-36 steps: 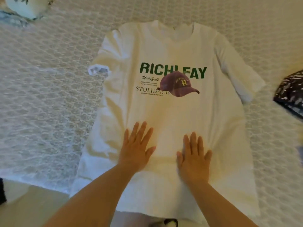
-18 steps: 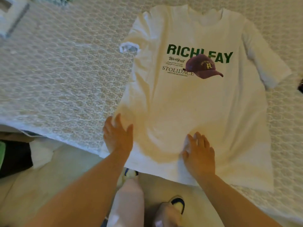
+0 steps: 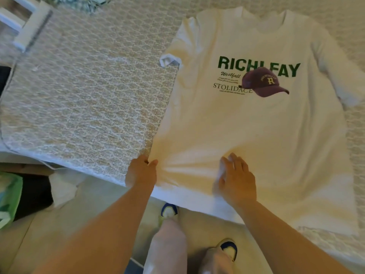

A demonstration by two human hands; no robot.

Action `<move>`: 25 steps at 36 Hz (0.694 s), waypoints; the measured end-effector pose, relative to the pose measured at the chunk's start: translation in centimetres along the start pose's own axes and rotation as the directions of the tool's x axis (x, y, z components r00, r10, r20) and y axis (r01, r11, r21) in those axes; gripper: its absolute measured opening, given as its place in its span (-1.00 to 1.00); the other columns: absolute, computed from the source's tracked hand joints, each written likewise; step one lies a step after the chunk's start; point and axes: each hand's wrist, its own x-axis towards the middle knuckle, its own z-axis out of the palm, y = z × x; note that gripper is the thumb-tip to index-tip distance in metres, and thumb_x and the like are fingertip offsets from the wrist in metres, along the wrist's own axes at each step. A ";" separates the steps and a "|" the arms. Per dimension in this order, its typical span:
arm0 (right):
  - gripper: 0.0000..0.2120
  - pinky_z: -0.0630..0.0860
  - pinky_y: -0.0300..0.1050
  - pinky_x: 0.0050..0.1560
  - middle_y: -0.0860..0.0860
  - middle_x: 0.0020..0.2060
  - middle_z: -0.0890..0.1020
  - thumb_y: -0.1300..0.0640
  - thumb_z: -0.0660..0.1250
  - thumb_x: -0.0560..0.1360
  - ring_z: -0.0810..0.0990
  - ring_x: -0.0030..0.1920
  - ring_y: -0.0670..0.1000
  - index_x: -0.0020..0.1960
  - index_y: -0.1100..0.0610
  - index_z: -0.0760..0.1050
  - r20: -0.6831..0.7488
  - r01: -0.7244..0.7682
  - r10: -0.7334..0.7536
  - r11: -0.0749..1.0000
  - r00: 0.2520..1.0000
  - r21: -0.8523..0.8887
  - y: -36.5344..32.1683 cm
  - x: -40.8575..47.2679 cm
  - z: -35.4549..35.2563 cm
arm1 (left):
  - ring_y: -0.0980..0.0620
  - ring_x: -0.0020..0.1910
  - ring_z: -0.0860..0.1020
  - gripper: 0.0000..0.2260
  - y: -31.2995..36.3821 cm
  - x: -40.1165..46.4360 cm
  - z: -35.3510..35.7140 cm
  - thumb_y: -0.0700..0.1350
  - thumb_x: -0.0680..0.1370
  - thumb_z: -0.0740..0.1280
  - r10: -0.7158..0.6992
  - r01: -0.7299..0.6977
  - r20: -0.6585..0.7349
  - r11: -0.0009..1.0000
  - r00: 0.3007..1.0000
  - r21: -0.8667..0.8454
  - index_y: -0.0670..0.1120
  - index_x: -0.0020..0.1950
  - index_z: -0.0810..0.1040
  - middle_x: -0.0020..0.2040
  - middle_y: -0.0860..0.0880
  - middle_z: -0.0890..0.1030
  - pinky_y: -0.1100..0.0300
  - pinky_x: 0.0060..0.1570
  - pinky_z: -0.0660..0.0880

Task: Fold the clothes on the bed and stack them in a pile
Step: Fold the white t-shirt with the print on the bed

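A white T-shirt point(image 3: 256, 123) with green lettering and a purple cap print lies spread face up on the bed, collar away from me, hem hanging over the near edge. My left hand point(image 3: 141, 174) pinches the shirt's lower left side edge, and the cloth bunches into creases there. Flat on the lower front of the shirt rests my right hand point(image 3: 237, 179), fingers loosely spread.
The bed point(image 3: 85, 91) has a pale patterned cover stretching to the left of the shirt. A patterned garment point(image 3: 79, 3) lies at its far edge. White furniture point(image 3: 31, 26) stands at the top left. A green bag point(image 3: 8, 198) and my feet are on the floor below.
My left hand slid from the middle of the shirt to its left edge and took hold of the cloth. My right hand stayed on the lower front. The view shifted left.
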 end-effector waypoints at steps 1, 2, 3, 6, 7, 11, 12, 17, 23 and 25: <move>-0.50 0.32 0.00 0.34 -0.06 0.53 0.01 0.05 0.09 0.60 0.01 0.51 0.02 0.52 -0.04 0.07 0.001 0.015 -0.015 1.000 1.000 -0.002 0.4 0.0 -0.1 | -0.12 0.04 0.46 -0.76 0.5 -0.4 0.1 0.03 0.58 0.29 -0.002 0.005 -0.042 0.998 0.999 0.058 -0.06 0.17 0.44 0.15 -0.11 0.46 0.01 -0.07 0.45; -0.50 0.33 -0.03 0.32 -0.07 0.53 0.03 0.05 0.10 0.60 0.05 0.51 0.02 0.51 -0.04 0.08 0.000 0.030 -0.030 1.000 1.000 -0.005 0.9 -0.1 -0.3 | -0.12 0.16 0.40 -0.73 1.2 -0.9 0.4 -0.02 0.57 0.29 0.039 -0.026 -0.090 0.990 0.995 0.137 -0.04 0.24 0.38 0.24 -0.11 0.38 0.00 0.03 0.43; -0.51 0.33 -0.06 0.31 -0.07 0.52 0.06 0.05 0.11 0.60 0.09 0.49 0.02 0.51 -0.04 0.09 -0.003 0.038 -0.038 0.999 0.999 -0.004 1.6 -0.2 -0.6 | -0.11 0.24 0.33 -0.67 2.0 -1.5 0.7 -0.05 0.56 0.30 0.126 -0.096 -0.126 0.970 0.984 0.225 -0.01 0.30 0.32 0.30 -0.09 0.30 0.02 0.12 0.39; -0.56 0.35 -0.08 0.25 -0.05 0.47 0.19 0.10 0.14 0.59 0.24 0.41 0.04 0.46 -0.03 0.20 -0.051 -0.037 0.041 0.996 0.998 0.075 4.3 -1.1 -1.3 | -0.03 0.34 0.25 -0.56 5.1 -3.5 2.3 -0.05 0.55 0.29 0.491 -0.437 -0.079 0.830 0.868 0.347 0.06 0.39 0.25 0.36 -0.01 0.23 0.09 0.29 0.24; -0.58 0.34 -0.07 0.24 -0.03 0.45 0.23 0.12 0.15 0.59 0.27 0.39 0.05 0.44 -0.01 0.24 -0.076 -0.087 0.096 0.990 0.992 0.114 5.5 -1.4 -1.6 | -0.01 0.35 0.25 -0.56 6.4 -4.3 2.9 -0.05 0.55 0.28 0.580 -0.535 -0.035 0.772 0.814 0.343 0.06 0.40 0.27 0.37 0.02 0.24 0.11 0.32 0.20; -0.62 0.37 -0.01 0.14 0.07 0.37 0.35 0.21 0.17 0.57 0.36 0.29 0.14 0.38 0.10 0.36 -0.157 -0.276 0.305 0.943 0.939 0.183 11.2 -3.0 -2.2 | 0.02 0.38 0.26 -0.53 11.8 -7.8 6.6 -0.02 0.55 0.25 0.753 -0.755 0.143 0.589 0.642 0.287 0.05 0.45 0.26 0.42 0.06 0.26 0.13 0.38 0.15; -0.63 0.38 0.02 0.11 0.10 0.36 0.38 0.22 0.18 0.56 0.38 0.26 0.18 0.36 0.14 0.38 -0.178 -0.316 0.350 0.928 0.920 0.195 12.7 -3.4 -2.2 | 0.03 0.40 0.24 -0.51 13.0 -8.7 7.8 0.00 0.56 0.23 0.769 -0.783 0.187 0.556 0.612 0.278 0.06 0.48 0.22 0.44 0.07 0.25 0.10 0.41 0.15; -0.59 0.35 0.13 0.15 0.17 0.36 0.36 0.25 0.23 0.55 0.36 0.28 0.24 0.39 0.18 0.35 -0.277 -0.434 0.552 0.813 0.787 0.388 19.4 -4.8 -1.6 | 0.07 0.53 -0.02 -0.50 16.8 -12.4 13.9 0.12 0.62 0.08 0.814 -0.887 0.361 0.376 0.455 0.269 0.13 0.55 0.05 0.56 0.10 0.06 -0.05 0.48 -0.13; -0.62 0.37 0.05 0.03 0.22 0.29 0.35 0.18 0.26 0.57 0.42 0.17 0.27 0.36 0.22 0.33 -0.102 -0.497 0.730 0.553 0.676 0.669 24.6 -4.6 -0.8 | -0.02 0.54 -0.23 -0.47 18.8 -14.7 18.5 0.21 0.62 -0.04 0.797 -0.890 0.441 0.246 0.411 0.385 0.15 0.56 -0.09 0.58 0.07 -0.17 -0.13 0.44 -0.26; -0.68 0.36 -0.06 -0.13 0.21 0.17 0.48 0.13 0.25 0.57 0.51 0.01 0.23 0.28 0.24 0.39 0.037 -0.539 0.725 0.477 0.688 0.694 25.7 -3.9 -1.1 | -0.05 0.53 -0.26 -0.42 19.2 -15.4 19.3 0.24 0.61 -0.05 0.786 -0.882 0.455 0.234 0.419 0.408 0.10 0.56 -0.16 0.57 0.04 -0.22 -0.14 0.44 -0.26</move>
